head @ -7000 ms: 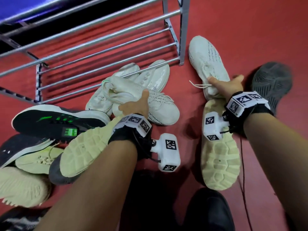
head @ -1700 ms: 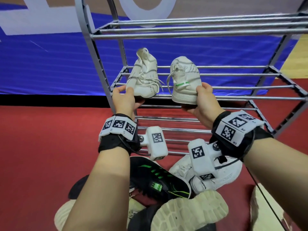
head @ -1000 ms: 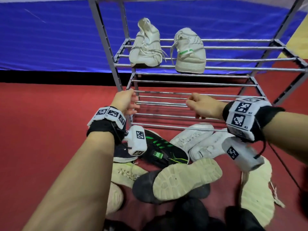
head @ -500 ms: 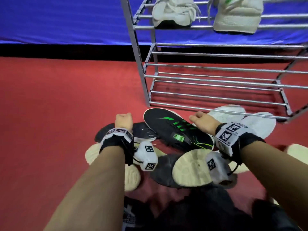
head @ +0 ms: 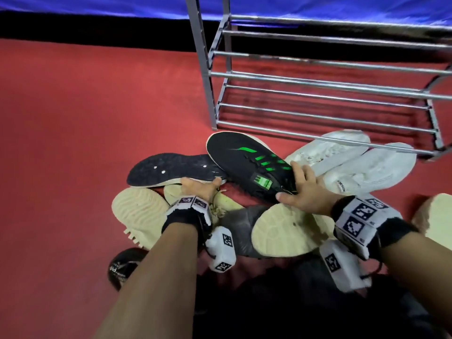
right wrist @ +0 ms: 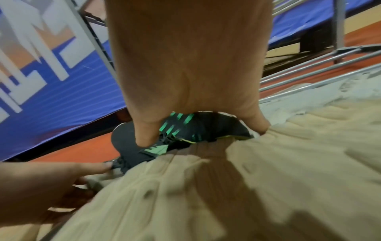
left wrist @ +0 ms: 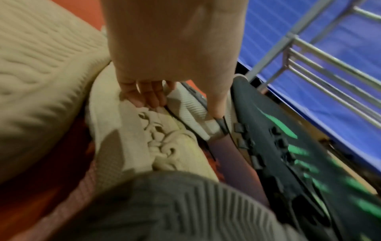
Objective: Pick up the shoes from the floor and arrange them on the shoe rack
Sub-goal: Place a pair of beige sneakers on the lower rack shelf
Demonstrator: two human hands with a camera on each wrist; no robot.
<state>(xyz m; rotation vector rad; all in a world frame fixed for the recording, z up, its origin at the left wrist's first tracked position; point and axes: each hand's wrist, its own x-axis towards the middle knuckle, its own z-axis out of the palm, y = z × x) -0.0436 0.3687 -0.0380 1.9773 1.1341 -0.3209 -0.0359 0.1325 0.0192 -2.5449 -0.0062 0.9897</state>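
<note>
— Both hands have been lowered from the shoe rack (head: 330, 77) to the pile of shoes lying just in front of it since the earlier frame. What is being taken?

— The black shoe with green stripes (head: 249, 165), lying nearest the rack's front corner post, is gripped at its heel end by the right hand (head: 305, 189), thumb on one side and fingers over the other. Its mate, the upturned black shoe (head: 171, 171), farther from the rack, is met at its edge by the left hand (head: 198, 189); the fingers are tucked beneath it and the thumb is set on its rim, though a firm grasp cannot be confirmed (the wrist view is blurred).

— How should the lift be done well?

— The pair should probably be raised straight up, so that the cream shoes (head: 288, 228) beneath are not dragged along, and the overturned one righted before it is set on a rack bar.
</note>
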